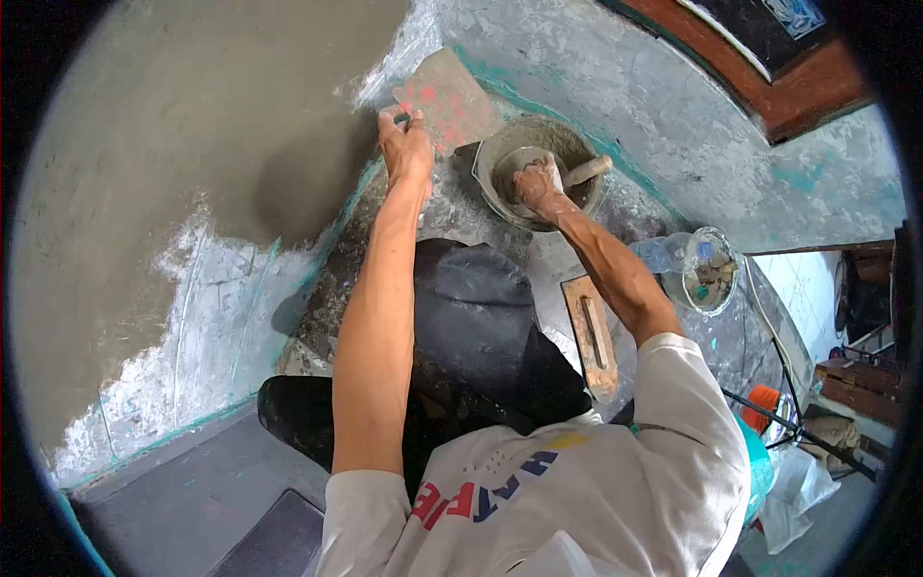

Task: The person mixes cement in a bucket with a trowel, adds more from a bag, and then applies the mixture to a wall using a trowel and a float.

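Observation:
Near the corner of the walls, my left hand grips a flat, mortar-stained board with red marks by its lower left edge. My right hand reaches into a bucket of wet grey mortar, its fingers curled. What those fingers hold is hidden. Beside that hand, a pale rounded handle sticks out over the bucket's right rim. The board's lower right corner is close to the bucket's left rim.
A wooden float lies right of my knees. Further right are a clear bottle and a small bucket with debris. The left wall is partly coated with grey plaster. An orange object stands at lower right.

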{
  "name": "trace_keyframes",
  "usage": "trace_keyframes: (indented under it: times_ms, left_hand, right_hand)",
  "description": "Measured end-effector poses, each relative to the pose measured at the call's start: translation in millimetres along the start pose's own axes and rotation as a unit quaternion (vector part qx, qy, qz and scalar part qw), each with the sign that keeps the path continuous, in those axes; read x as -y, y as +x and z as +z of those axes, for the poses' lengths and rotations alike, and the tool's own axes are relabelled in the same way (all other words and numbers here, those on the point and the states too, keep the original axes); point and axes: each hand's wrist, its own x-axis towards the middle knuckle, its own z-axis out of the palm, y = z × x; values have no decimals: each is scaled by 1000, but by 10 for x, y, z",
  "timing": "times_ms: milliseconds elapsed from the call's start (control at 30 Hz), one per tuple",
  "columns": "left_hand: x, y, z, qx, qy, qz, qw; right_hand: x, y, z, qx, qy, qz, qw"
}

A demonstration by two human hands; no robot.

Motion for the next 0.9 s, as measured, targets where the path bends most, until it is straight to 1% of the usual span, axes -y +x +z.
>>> trace_keyframes:
  times_ms: [67,100,133,200,233,300,333,400,433,467,533,567,600,667,733,767,800,867,900]
  left_hand:
    - [16,22,3,-6,-5,-1,1000]
    - [47,26,-10,-11,-8,1,1000]
    - [60,52,-23,-16,-7,-4,1000]
    - [52,68,3,-13,7,4,1000]
    - [46,30,16,-7,7,2,1000]
    - [-9,8,20,10,-22,-11,1000]
    - [11,6,19,9,-24,-12,1000]
    - [13,26,-16,12,-5,8,1000]
    - [21,-9,-42,10,-3,4,1000]
    - [7,-35,-45,8,-12,-10,1000]
    - [-28,10,13,11,-24,-14,1000]
    - [20,29,32,8,-28,-9,1000]
    - [-3,31,39,1,-33,-3,999]
    - [9,14,16,4,-18,-7,1000]
    - [-41,-26,-25,8,0,-10,1000]
    - [-69,-44,-35,12,0,-15,1000]
    - [-65,-36,-27,17,-2,-19,1000]
    - [-77,-22,-2,15,-6,-28,999]
    - [-60,-7,5,10,-10,-39,999]
  right_hand:
    - [66,-101,-163,-10,-22,19,1000]
    - [16,-170,-89,-132,-31,33,990]
    - [-21,-226,-124,-128,18,36,991]
    - [0,-286,-65,-62,44,8,997]
    - [-27,-311,14,-58,44,14,997]
    - [-144,-199,94,-100,-23,24,994]
    - [-226,-172,93,-100,-24,23,994]
    - [-420,-30,73,-162,15,88,983]
    - [-447,-9,115,-202,12,87,976]
    - [-387,-43,194,-198,14,90,976]
    - [-250,21,230,-117,-82,13,990]
    - [-154,2,221,-83,-69,-2,994]
    - [-94,-33,181,-70,-55,-19,996]
    - [-101,-108,126,-61,-27,-22,998]
    - [-251,-191,51,-123,-32,15,992]
    - [-327,-210,-4,-108,-8,35,994]
    - [-378,-174,45,-106,-8,37,994]
    - [-461,-102,124,-63,-27,59,996]
    - [-459,-87,297,-109,-50,34,992]
